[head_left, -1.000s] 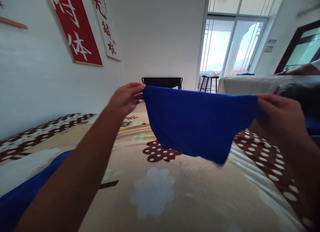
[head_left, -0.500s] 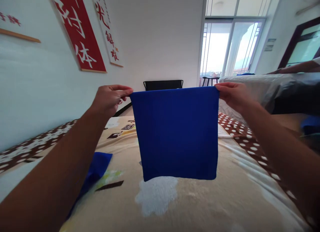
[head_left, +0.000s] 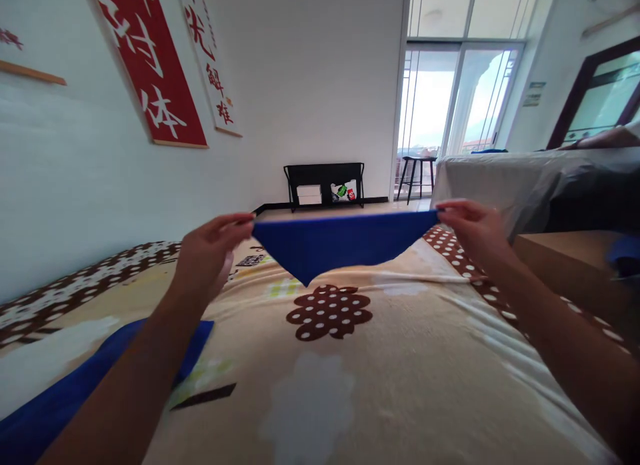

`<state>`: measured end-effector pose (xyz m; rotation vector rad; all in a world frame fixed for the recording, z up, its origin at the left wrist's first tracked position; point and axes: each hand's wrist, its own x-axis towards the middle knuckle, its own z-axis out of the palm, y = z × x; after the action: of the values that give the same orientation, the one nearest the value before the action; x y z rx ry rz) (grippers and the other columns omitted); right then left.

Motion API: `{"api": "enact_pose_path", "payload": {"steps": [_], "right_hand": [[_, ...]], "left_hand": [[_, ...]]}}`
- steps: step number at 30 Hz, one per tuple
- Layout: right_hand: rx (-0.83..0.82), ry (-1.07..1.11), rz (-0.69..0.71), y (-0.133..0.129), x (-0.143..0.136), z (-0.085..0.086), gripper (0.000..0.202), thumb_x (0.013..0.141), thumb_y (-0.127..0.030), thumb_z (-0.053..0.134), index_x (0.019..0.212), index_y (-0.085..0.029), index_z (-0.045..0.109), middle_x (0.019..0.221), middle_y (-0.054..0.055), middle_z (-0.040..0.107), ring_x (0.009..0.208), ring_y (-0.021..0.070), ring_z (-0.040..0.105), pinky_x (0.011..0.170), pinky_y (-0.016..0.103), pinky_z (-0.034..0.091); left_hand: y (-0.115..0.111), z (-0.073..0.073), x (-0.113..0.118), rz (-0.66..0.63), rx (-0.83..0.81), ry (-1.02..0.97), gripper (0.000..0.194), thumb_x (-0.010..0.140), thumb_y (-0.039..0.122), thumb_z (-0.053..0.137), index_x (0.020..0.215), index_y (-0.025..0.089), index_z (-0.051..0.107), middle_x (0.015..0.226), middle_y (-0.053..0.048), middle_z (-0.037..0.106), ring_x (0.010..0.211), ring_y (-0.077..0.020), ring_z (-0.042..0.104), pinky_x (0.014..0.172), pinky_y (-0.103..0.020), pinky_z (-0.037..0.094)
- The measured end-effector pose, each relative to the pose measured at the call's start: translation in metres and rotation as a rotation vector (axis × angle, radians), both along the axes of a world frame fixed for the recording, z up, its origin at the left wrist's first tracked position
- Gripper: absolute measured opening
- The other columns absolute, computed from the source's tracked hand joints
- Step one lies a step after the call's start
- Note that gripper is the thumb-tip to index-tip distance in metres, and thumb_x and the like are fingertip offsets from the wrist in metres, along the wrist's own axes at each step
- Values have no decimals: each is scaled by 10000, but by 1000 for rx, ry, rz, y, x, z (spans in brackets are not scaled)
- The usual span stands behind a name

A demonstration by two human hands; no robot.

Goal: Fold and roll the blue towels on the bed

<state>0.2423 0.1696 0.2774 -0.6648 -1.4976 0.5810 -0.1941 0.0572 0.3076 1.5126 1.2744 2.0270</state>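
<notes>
A blue cloth point(head_left: 340, 241) is stretched between my two hands above the bed-like surface. My left hand point(head_left: 213, 248) pinches its upper left corner, and my right hand point(head_left: 475, 231) pinches the upper right one. The top edge is taut and nearly level, while the lower part swings away from me and looks foreshortened, one corner pointing down. Below it spreads a beige patterned blanket point(head_left: 400, 365) with a brown polka-dot border. Another piece of blue cloth point(head_left: 100, 361) lies on the blanket at the left, partly hidden behind my left forearm.
A black rack point(head_left: 325, 175) holding a white box stands by the far wall. At the right are a plastic-covered table point(head_left: 480, 178), a cardboard box point(head_left: 560, 251) and another person's arm point(head_left: 607, 138). A dark stool point(head_left: 417, 168) stands near the glass door.
The cloth hung flat as a full square; now its lower part has swung up and away. Both hands have come lower, and the rack shows more behind it.
</notes>
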Motion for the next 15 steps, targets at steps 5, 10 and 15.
{"api": "enact_pose_path", "payload": {"steps": [5, 10, 15], "right_hand": [[-231, -361, -96, -95, 34, -142, 210, 766, -437, 753, 918, -292, 757, 915, 25, 742, 853, 206, 690, 787, 341, 564], [-395, -510, -89, -172, 42, -242, 256, 839, -508, 641, 900, -289, 760, 997, 46, 723, 954, 226, 679, 864, 346, 549], [-458, -654, -63, -195, 47, -258, 251, 859, -488, 600, 917, -297, 753, 946, 47, 694, 879, 197, 676, 795, 300, 550]], "left_hand": [[-103, -141, 5, -25, -400, 386, 215, 723, 402, 777, 904, 286, 777, 891, -9, 746, 815, -183, 663, 744, -274, 534], [-165, -243, 9, -171, -569, 633, 132, 796, 395, 689, 879, 347, 780, 780, -6, 736, 762, -182, 694, 706, -263, 561], [-186, -261, 5, -111, -550, 774, 153, 835, 407, 649, 933, 389, 766, 766, 4, 721, 740, -165, 688, 681, -245, 567]]}}
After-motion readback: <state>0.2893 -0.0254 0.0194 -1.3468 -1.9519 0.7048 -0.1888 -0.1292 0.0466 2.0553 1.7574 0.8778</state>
